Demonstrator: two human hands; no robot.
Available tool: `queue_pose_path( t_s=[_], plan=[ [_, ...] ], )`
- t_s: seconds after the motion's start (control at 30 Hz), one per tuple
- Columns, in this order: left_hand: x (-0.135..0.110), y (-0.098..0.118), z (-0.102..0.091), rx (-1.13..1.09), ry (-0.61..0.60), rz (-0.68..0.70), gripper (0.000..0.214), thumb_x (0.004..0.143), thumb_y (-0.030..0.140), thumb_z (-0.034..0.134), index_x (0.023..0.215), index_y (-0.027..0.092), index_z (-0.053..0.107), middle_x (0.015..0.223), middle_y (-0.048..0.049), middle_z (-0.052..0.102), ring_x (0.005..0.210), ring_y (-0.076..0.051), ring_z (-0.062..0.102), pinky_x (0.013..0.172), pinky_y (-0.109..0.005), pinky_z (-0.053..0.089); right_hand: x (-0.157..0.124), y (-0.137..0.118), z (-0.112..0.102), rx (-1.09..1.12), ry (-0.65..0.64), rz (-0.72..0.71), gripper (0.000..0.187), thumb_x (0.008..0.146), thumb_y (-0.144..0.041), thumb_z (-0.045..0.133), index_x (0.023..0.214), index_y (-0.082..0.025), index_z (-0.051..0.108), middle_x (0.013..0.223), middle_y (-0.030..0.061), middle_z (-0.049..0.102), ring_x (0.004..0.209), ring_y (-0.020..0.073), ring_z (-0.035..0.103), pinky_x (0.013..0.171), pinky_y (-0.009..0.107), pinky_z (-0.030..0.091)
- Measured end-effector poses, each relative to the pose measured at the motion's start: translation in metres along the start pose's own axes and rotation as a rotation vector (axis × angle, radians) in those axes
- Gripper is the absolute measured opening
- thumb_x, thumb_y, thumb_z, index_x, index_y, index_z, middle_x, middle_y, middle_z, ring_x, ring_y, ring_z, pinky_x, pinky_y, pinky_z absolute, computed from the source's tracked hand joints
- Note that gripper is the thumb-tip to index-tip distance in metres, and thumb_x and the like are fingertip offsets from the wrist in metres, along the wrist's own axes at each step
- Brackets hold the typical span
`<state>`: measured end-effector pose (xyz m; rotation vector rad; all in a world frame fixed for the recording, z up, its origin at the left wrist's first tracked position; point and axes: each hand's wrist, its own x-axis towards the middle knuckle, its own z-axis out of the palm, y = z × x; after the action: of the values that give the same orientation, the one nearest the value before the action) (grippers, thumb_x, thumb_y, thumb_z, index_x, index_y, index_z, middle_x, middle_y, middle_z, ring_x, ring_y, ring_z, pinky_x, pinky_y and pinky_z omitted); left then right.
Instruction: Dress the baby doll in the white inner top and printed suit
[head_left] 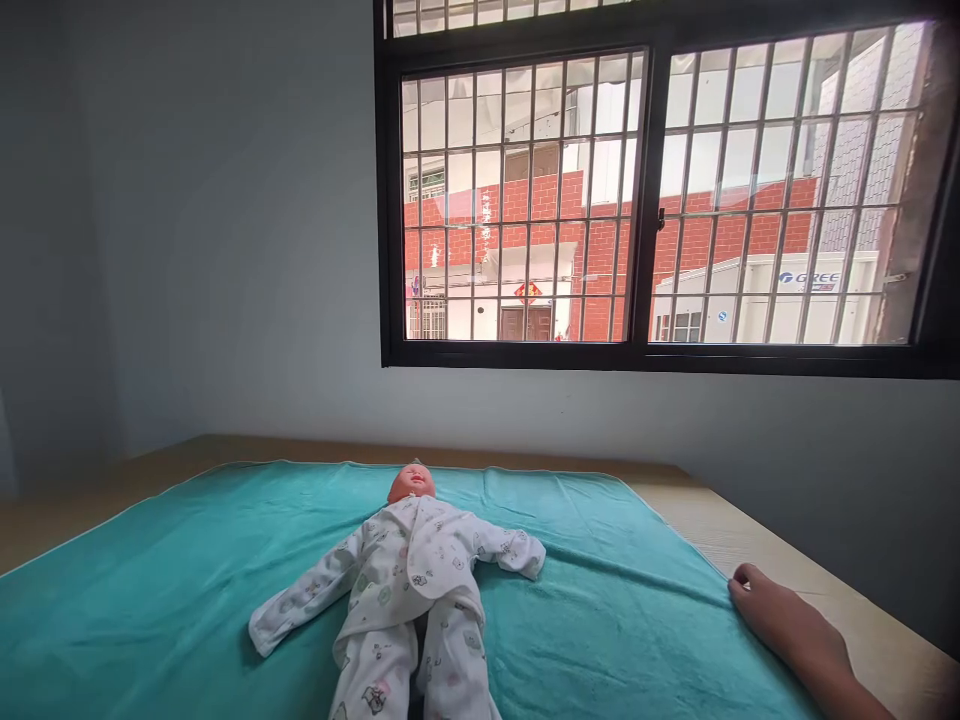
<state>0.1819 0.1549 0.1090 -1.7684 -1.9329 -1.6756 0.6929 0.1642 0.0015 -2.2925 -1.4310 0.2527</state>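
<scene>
My right hand (791,622) is at the right side of the turquoise cloth (615,610), its fingers curled closed on the cloth's edge. Spread over a wooden tabletop, the cloth has shallow creases running toward that hand. On it a baby doll (412,482) lies on its back, head toward the window and legs toward me. The doll wears a white printed jacket (427,560) and matching trousers (454,660). Both sleeves stretch outward, and no doll hands show at the cuffs. The lower ends of the legs are cut off by the frame. My left hand is out of view.
Bare wood of the tabletop (720,515) shows along the right side and the back. Behind it rises a pale wall (240,250) with a dark-framed, barred window (651,200). Through the window appear red brickwork and a white van-like box.
</scene>
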Motion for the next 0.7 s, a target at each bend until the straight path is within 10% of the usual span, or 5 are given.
queue_pose_path(
  t_s=[0.7],
  plan=[
    [-0.0072, 0.0010, -0.0069, 0.056, 0.099, 0.229, 0.026, 0.075, 0.016, 0.050, 0.075, 0.033, 0.071, 0.068, 0.0023, 0.070, 0.077, -0.023, 0.074, 0.055, -0.030, 0.058, 0.0000, 0.0009, 0.0011, -0.064, 0.030, -0.014, 0.030, 0.082, -0.043, 0.041, 0.091, -0.024, 0.063, 0.099, 0.0153, 0.072, 0.088, 0.0342, 0.067, 0.067, 0.042, 0.048]
  ],
)
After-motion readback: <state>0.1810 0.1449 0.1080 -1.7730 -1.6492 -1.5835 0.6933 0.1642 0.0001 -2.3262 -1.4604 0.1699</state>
